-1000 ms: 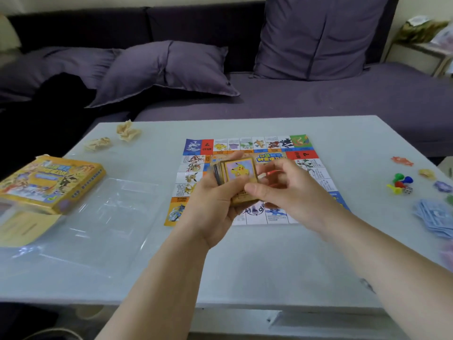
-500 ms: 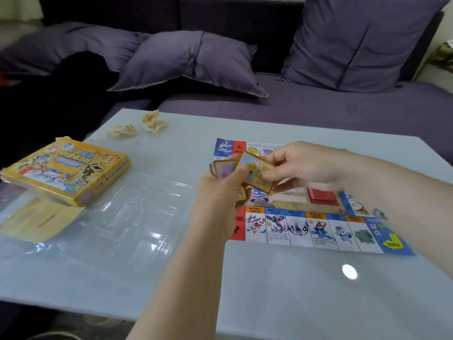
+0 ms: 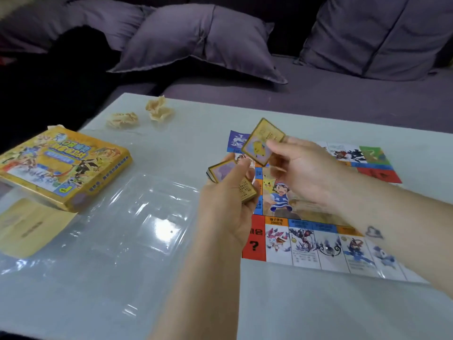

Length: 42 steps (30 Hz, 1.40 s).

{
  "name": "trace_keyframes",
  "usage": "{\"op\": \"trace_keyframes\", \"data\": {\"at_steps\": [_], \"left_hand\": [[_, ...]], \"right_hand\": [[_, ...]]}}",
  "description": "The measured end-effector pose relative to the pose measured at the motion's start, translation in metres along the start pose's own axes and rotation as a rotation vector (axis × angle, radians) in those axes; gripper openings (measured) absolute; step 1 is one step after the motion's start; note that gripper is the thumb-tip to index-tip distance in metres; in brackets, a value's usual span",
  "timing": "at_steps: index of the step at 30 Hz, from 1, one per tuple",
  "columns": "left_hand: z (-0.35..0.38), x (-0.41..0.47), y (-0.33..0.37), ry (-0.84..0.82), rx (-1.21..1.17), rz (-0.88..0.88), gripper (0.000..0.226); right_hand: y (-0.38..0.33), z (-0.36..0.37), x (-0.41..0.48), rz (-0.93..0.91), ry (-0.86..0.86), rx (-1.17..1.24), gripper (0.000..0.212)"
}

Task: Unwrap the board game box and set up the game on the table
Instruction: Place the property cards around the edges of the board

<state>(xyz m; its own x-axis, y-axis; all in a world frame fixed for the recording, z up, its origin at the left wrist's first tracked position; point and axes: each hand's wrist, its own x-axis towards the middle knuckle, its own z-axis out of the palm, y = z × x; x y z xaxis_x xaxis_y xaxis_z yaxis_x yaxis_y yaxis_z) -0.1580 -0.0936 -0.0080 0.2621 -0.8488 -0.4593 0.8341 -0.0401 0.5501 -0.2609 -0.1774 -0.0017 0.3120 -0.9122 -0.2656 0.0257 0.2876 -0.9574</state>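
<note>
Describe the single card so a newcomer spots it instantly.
Find the game board on the table. Over its far left corner the right hand pinches a gold-edged card. Unlike the deck in the left hand, it is single and tilted.

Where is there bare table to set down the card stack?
Bare: near strip of the pale table, below the printed game board; far strip between the crumpled paper balls and the board. Crowded: left side, with yellow game box, clear plastic tray, yellow sheet.
</note>
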Motion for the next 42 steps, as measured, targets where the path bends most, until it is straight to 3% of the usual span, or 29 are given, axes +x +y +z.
{"op": "trace_keyframes", "data": {"at_steps": [4, 7, 10, 27, 32, 34, 39, 42], "left_hand": [[-0.002, 0.016, -0.001, 0.004, -0.160, -0.090, 0.016], [0.000, 0.026, -0.007, -0.017, -0.187, -0.144, 0.024], [0.005, 0.032, -0.015, -0.025, -0.194, -0.183, 0.030], [0.011, 0.041, -0.037, -0.014, -0.231, -0.245, 0.042], [0.009, 0.040, -0.030, -0.010, -0.234, -0.251, 0.020], [0.009, 0.037, -0.025, -0.020, -0.225, -0.270, 0.021], [0.008, 0.033, -0.021, -0.078, -0.133, -0.229, 0.025], [0.006, 0.034, -0.021, -0.143, -0.028, -0.158, 0.021]], "right_hand": [[-0.019, -0.032, 0.080, -0.212, 0.319, -0.558, 0.017], [-0.017, -0.053, 0.133, -0.239, 0.435, -0.705, 0.040], [-0.005, -0.059, 0.162, -0.198, 0.439, -0.842, 0.043], [0.012, -0.062, 0.193, -0.174, 0.450, -1.127, 0.038], [0.011, -0.064, 0.193, -0.158, 0.446, -1.147, 0.045], [0.011, -0.065, 0.192, -0.165, 0.457, -1.160, 0.047], [-0.008, -0.054, 0.165, -0.338, 0.484, -1.013, 0.038], [-0.021, -0.037, 0.121, -0.398, 0.274, -0.821, 0.028]]}}
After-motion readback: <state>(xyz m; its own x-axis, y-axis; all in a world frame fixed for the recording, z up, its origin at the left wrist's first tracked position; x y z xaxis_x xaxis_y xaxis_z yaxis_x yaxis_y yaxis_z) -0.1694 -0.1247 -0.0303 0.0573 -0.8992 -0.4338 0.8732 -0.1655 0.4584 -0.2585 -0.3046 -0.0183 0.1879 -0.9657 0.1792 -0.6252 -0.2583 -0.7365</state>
